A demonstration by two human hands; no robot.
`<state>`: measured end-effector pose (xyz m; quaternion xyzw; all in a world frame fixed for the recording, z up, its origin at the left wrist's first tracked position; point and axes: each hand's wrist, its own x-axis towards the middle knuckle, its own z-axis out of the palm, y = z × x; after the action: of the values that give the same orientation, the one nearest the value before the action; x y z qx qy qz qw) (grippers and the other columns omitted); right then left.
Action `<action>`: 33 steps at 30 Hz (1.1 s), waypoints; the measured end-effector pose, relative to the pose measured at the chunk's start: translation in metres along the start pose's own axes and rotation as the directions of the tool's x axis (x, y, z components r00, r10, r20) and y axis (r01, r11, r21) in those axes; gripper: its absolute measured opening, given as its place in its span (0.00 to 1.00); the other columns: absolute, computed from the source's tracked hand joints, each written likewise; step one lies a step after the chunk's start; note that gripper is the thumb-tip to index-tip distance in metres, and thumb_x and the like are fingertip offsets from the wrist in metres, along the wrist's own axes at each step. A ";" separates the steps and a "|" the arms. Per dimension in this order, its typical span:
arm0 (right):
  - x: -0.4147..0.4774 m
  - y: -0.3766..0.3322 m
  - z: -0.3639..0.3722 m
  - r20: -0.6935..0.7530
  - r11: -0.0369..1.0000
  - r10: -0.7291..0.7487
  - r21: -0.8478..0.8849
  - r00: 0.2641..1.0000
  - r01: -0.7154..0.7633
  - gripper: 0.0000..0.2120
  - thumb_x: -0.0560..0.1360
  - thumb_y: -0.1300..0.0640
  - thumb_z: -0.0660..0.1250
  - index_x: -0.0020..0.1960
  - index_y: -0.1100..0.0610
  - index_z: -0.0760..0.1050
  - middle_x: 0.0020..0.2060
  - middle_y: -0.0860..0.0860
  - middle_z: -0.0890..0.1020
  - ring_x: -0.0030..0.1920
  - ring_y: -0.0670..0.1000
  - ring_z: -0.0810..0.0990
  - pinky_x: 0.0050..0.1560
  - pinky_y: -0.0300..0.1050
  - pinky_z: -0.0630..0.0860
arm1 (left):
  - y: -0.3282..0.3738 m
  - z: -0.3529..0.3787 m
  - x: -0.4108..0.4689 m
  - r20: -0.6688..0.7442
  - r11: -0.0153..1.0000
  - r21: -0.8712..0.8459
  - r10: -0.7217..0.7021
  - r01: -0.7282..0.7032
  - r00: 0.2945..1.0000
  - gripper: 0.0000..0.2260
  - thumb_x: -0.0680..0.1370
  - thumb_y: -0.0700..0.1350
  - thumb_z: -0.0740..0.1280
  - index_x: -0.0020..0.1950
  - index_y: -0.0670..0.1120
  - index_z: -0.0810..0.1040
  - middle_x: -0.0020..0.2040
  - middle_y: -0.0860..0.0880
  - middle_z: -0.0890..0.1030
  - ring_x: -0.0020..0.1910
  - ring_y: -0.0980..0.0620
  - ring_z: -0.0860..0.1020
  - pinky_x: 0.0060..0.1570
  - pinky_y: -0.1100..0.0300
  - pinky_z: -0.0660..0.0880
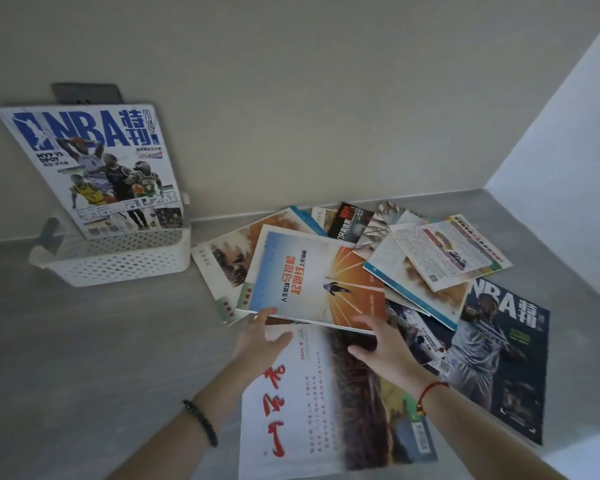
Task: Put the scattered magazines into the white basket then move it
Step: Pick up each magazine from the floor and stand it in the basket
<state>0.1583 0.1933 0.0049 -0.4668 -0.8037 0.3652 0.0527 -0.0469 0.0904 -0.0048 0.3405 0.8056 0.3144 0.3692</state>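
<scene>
**One magazine in the basket, a heap left to gather**

Nearest, a white magazine with red brush lettering (291, 410) is lying flat on the grey counter (101, 358). A dark NBA magazine (499, 358) is lying just to its right.

Over these, two hands are reaching forward. The left hand (258, 337) and the right hand (380, 346) are spreading their fingers at the near edge of the orange-and-blue magazine (312, 282). The fingertips are touching that edge, but both thumbs are standing apart from it, so neither hand is gripping anything yet. That magazine is lying on top of the heap, in the middle of the counter.

Beyond it and to the right, the other scattered magazines are overlapping one another. I am counting at least nine loose ones in all, though the overlap is hiding some edges.

Far left, the one white basket (118, 258) is standing against the wall. It is holding a single NBA special (90, 168), which is leaning upright.

The task is looking barely begun, with one magazine in, the heap still to be gathered, and the basket not yet moved.
</scene>
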 end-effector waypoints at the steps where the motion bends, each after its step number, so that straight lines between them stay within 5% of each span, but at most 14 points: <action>1: -0.003 0.006 0.004 0.029 1.000 -0.015 -0.025 0.999 0.016 0.26 0.70 0.52 0.69 0.65 0.49 0.65 0.66 0.46 0.70 0.65 0.47 0.68 0.67 0.44 0.62 | -0.005 0.006 -0.002 -0.028 0.998 0.057 -0.034 0.035 0.999 0.25 0.73 0.50 0.67 0.68 0.51 0.64 0.68 0.46 0.66 0.60 0.47 0.72 0.54 0.55 0.74; 3: -0.008 0.021 0.012 0.087 0.992 -0.047 -0.114 0.995 0.057 0.28 0.70 0.48 0.67 0.68 0.47 0.62 0.71 0.47 0.63 0.69 0.49 0.63 0.70 0.49 0.59 | -0.012 0.017 -0.009 -0.131 0.989 0.097 -0.098 0.111 0.987 0.25 0.72 0.49 0.67 0.67 0.51 0.65 0.68 0.44 0.66 0.64 0.44 0.68 0.60 0.48 0.71; 6: -0.010 0.041 0.026 0.117 0.930 -0.145 -0.323 0.982 0.176 0.32 0.72 0.41 0.62 0.72 0.45 0.54 0.75 0.48 0.43 0.74 0.49 0.42 0.70 0.48 0.40 | -0.019 0.024 -0.018 -0.282 0.977 0.008 -0.202 0.213 0.938 0.26 0.71 0.48 0.68 0.67 0.50 0.64 0.64 0.42 0.68 0.62 0.42 0.68 0.60 0.47 0.71; 10: -0.008 0.053 0.037 0.134 0.854 -0.205 -0.459 0.969 0.244 0.32 0.74 0.37 0.51 0.73 0.46 0.44 0.71 0.49 0.31 0.68 0.50 0.27 0.68 0.47 0.33 | -0.028 0.021 -0.036 -0.319 0.949 -0.221 -0.287 0.223 0.903 0.25 0.71 0.43 0.68 0.66 0.45 0.65 0.57 0.43 0.78 0.42 0.52 0.77 0.36 0.63 0.73; 13: -0.009 0.053 0.045 0.146 0.807 -0.198 -0.537 0.969 0.246 0.35 0.71 0.34 0.36 0.74 0.49 0.39 0.69 0.53 0.29 0.67 0.55 0.26 0.68 0.50 0.32 | -0.036 0.011 -0.043 -0.255 0.931 -0.246 -0.329 0.269 0.909 0.11 0.71 0.43 0.69 0.53 0.45 0.78 0.46 0.44 0.83 0.38 0.50 0.80 0.35 0.61 0.75; 16: -0.016 0.042 0.047 0.116 0.750 -0.264 -0.599 0.957 0.280 0.40 0.69 0.35 0.28 0.74 0.55 0.48 0.73 0.58 0.41 0.72 0.60 0.39 0.70 0.55 0.42 | -0.034 0.007 -0.049 -0.154 0.890 -0.347 -0.365 0.296 0.918 0.05 0.72 0.43 0.69 0.44 0.43 0.81 0.39 0.45 0.84 0.38 0.47 0.82 0.42 0.55 0.79; 18: -0.015 0.032 0.045 0.052 0.737 -0.355 -0.598 0.933 0.314 0.34 0.75 0.37 0.37 0.73 0.55 0.55 0.73 0.58 0.52 0.73 0.58 0.49 0.69 0.53 0.49 | -0.029 0.006 -0.053 -0.194 0.920 -0.320 -0.300 0.229 0.934 0.03 0.73 0.43 0.68 0.40 0.45 0.80 0.36 0.47 0.84 0.35 0.50 0.82 0.36 0.60 0.78; 21: 0.001 0.008 0.039 0.128 0.865 -0.380 -0.302 0.916 0.401 0.37 0.73 0.42 0.59 0.73 0.46 0.41 0.74 0.46 0.41 0.71 0.47 0.35 0.70 0.45 0.39 | -0.014 -0.008 -0.057 -0.269 0.955 -0.290 -0.147 0.065 0.952 0.07 0.74 0.40 0.66 0.36 0.49 0.79 0.28 0.56 0.82 0.28 0.60 0.79 0.26 0.70 0.71; 24: 0.025 -0.036 0.020 0.089 0.930 -0.368 0.036 0.926 0.366 0.42 0.67 0.46 0.70 0.72 0.45 0.48 0.69 0.39 0.56 0.70 0.42 0.52 0.68 0.43 0.56 | 0.008 -0.042 -0.057 -0.312 0.972 -0.216 0.025 -0.096 0.950 0.12 0.74 0.40 0.66 0.33 0.55 0.77 0.25 0.64 0.79 0.26 0.67 0.76 0.25 0.75 0.67; 26: 0.040 -0.064 0.004 0.141 0.929 -0.346 0.187 0.928 0.318 0.31 0.66 0.46 0.71 0.65 0.48 0.62 0.57 0.38 0.72 0.62 0.40 0.69 0.56 0.35 0.71 | 0.027 -0.071 -0.056 -0.311 0.967 -0.166 0.136 -0.195 0.941 0.12 0.73 0.42 0.67 0.34 0.58 0.78 0.28 0.65 0.80 0.28 0.67 0.77 0.27 0.76 0.68; 28: 0.051 -0.089 -0.008 0.167 0.916 -0.380 0.202 0.910 0.346 0.15 0.69 0.47 0.68 0.53 0.48 0.73 0.46 0.39 0.80 0.51 0.41 0.79 0.40 0.29 0.75 | 0.044 -0.100 -0.055 -0.344 0.953 -0.116 0.226 -0.280 0.911 0.10 0.72 0.44 0.68 0.35 0.59 0.78 0.31 0.66 0.81 0.31 0.66 0.79 0.28 0.76 0.70; 31: 0.062 -0.119 -0.020 0.048 0.873 -0.453 0.228 0.890 0.432 0.06 0.71 0.49 0.66 0.45 0.51 0.77 0.40 0.47 0.83 0.37 0.43 0.81 0.31 0.35 0.75 | 0.054 -0.142 -0.053 -0.471 0.923 -0.101 0.284 -0.371 0.835 0.09 0.71 0.46 0.70 0.39 0.62 0.78 0.35 0.66 0.82 0.38 0.65 0.80 0.35 0.76 0.73; 33: 0.067 -0.136 -0.026 -0.065 0.836 -0.458 0.305 0.886 0.455 0.03 0.71 0.51 0.67 0.44 0.49 0.77 0.39 0.45 0.83 0.38 0.43 0.82 0.33 0.37 0.77 | 0.049 -0.168 -0.050 -0.594 0.917 -0.056 0.288 -0.395 0.751 0.13 0.70 0.48 0.71 0.50 0.63 0.74 0.46 0.67 0.78 0.48 0.65 0.77 0.44 0.74 0.72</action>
<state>0.0348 0.2191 0.0933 -0.2455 -0.8240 0.4670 0.2068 -0.1424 0.0369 0.1406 0.3374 0.7711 0.5349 0.0740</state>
